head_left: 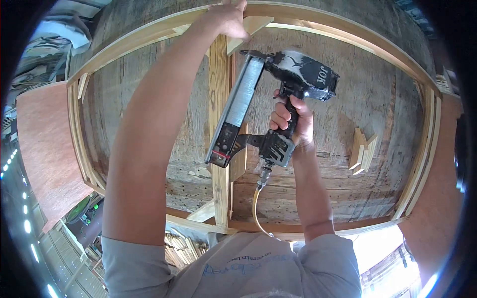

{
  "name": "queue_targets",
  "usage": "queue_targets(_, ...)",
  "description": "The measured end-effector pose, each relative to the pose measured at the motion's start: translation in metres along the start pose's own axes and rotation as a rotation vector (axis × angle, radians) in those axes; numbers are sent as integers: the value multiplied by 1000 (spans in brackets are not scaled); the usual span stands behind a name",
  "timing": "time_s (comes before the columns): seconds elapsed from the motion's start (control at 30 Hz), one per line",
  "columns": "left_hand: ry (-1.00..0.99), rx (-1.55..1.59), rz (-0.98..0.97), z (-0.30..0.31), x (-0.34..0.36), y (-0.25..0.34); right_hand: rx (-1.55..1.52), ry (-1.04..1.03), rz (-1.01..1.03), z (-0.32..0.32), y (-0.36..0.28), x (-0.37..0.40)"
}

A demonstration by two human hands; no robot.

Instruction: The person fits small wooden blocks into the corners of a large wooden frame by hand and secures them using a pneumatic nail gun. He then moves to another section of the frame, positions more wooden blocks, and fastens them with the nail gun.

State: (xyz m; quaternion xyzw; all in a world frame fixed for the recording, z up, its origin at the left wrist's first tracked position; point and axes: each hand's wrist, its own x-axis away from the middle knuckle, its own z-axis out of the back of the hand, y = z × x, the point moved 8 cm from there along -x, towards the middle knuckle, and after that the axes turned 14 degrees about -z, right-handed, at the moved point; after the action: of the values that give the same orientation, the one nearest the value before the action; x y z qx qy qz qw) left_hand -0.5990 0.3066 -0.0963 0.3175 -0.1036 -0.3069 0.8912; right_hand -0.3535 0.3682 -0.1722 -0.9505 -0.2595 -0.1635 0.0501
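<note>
My right hand (293,119) is wrapped round the handle of a black and grey nail gun (308,69), its long magazine slanting down to the left with a strip of silvery fasteners in it. A hose (256,208) runs from the fitting under the handle toward my body. At the far rail of a wooden frame (318,17), my left hand (229,19) grips over the edge, fingers across the top and thumb on the near side. Beside that thumb, an angled wooden brace (251,31) sits where the middle bar (218,84) meets the rail. The nose of the nail gun is close to this corner.
The frame lies on a worn wooden tabletop (189,124). Two small angled wood blocks (363,151) rest inside its right half. Another brace (202,211) sits at the near end of the middle bar. Reddish boards (49,149) extend past the left and right sides.
</note>
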Motion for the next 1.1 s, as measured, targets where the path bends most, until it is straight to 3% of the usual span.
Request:
queue_targets(0.77, 348, 275, -2, 36, 1, -33, -27, -74, 33, -1, -7, 8)
queue_targets(0.93, 546, 420, -44, 49, 27, -29, 152, 86, 72, -11, -24, 59)
queue_targets(0.97, 611, 618, 16, 38, 39, -45, 213, 95, 63, -19, -26, 58)
queue_targets(1.0, 673, 818, 71, 16, 61, -43, 353, 266, 102, -45, -32, 65)
queue_targets(1.07, 503, 1566, 261, -49, 86, -18, 764, 615, 137, -78, -46, 79)
queue_targets(1.1, 439, 1664, 322, -78, 91, -9, 1051, 628, 115, -100, -59, 81)
